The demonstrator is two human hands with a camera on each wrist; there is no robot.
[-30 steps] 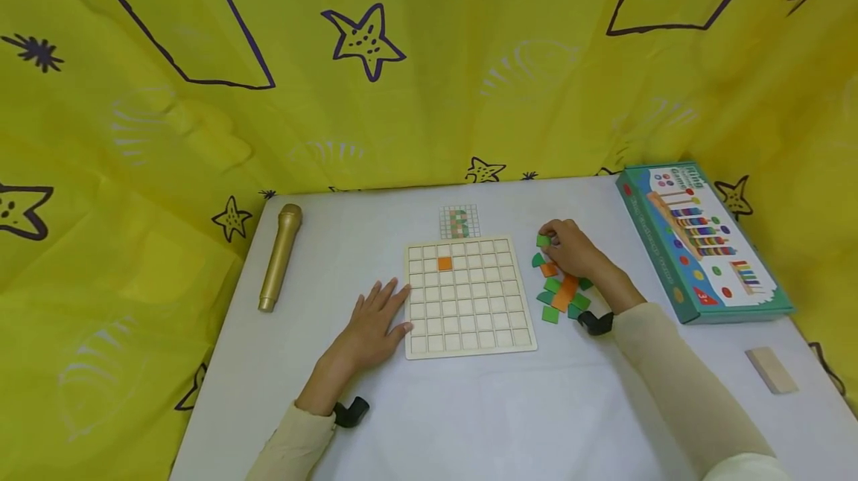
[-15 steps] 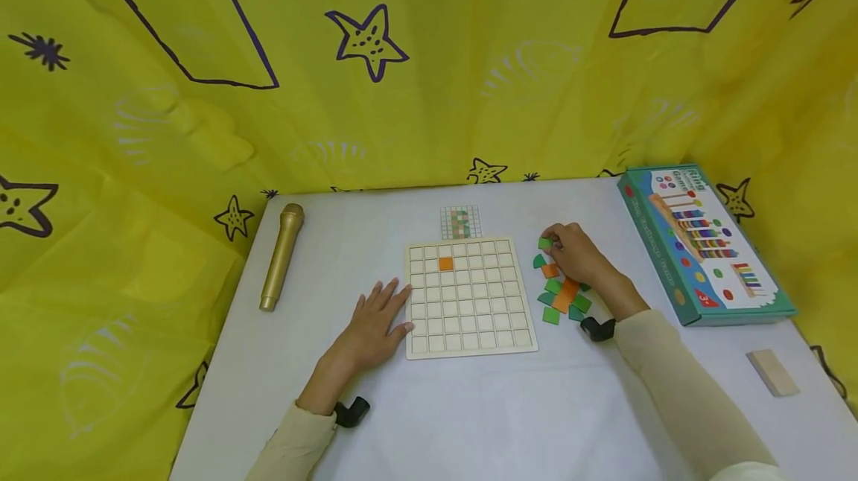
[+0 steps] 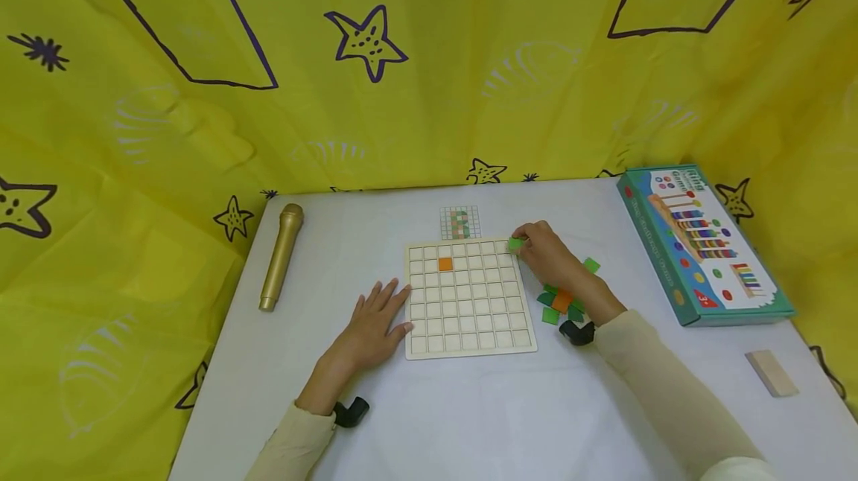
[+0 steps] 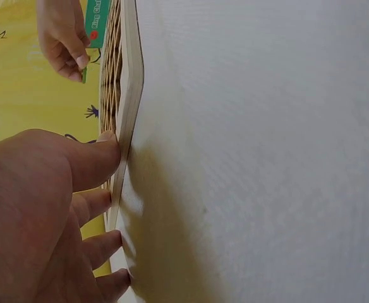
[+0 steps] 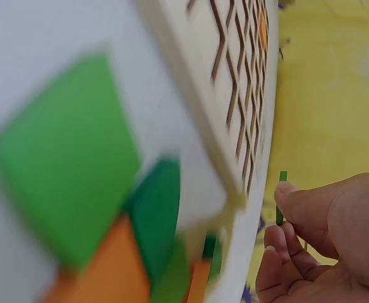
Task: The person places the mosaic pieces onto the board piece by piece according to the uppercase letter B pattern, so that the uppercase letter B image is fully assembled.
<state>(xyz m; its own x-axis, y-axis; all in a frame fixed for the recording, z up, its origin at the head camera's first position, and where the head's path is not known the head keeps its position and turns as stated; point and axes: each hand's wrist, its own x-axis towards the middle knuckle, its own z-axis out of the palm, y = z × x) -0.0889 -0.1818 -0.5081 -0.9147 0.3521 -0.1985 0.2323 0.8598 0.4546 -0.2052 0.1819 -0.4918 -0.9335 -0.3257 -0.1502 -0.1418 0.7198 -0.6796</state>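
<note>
A pale wooden grid board [image 3: 469, 310] lies mid-table, with one orange square tile [image 3: 445, 264] in an upper cell. My left hand [image 3: 372, 328] rests at the board's left edge, fingers spread, thumb and fingertips touching its side in the left wrist view. My right hand [image 3: 551, 256] pinches a light green tile [image 3: 515, 244] between thumb and fingers, near the board's top right corner. In the right wrist view that green tile [image 5: 282, 199] shows edge-on. Several loose green and orange tiles [image 3: 551, 316] lie right of the board, partly hidden under my right wrist.
A small card with a printed coloured grid [image 3: 459, 223] lies just beyond the board. At the left lies a gold microphone [image 3: 281, 257]. A green game box [image 3: 704, 243] and a small wooden block [image 3: 772, 373] are on the right. A yellow patterned cloth [image 3: 429, 94] hangs behind the table.
My right hand has moved left from the tile pile toward the board's top right corner, carrying the green tile. My left hand has stayed at the board's edge.
</note>
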